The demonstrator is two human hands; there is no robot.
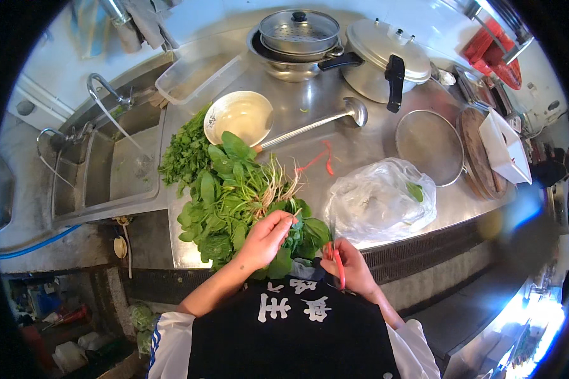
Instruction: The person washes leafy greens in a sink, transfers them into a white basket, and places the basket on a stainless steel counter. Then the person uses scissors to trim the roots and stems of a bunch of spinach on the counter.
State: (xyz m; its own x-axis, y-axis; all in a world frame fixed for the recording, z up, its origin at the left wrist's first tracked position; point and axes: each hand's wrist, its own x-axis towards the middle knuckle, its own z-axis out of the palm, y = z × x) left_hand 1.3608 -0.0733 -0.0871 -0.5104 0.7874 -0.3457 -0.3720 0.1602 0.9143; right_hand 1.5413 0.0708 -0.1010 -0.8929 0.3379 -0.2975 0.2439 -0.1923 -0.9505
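Note:
My left hand (269,239) pinches a thin pale root or stem between thumb and fingertips, over the front of a heap of leafy greens (218,203). Pale roots (277,182) bunch together on the heap's right side. In my right hand (352,265) is a pair of red-handled scissors (338,267), blades pointing away from me; how far the blades are apart is hard to see. A clear plastic bag (379,203) with a loose green leaf (414,191) on it lies right of the greens. Finer-leaved herbs (185,156) lie behind the heap on the left.
Behind the greens are a bowl (239,118) and a metal ladle (313,124). A pressure cooker (384,61), stacked steel pots (298,42) and a plastic tub (199,78) line the back. Water runs into the sink (128,166) at left. A round strainer (429,147) lies right.

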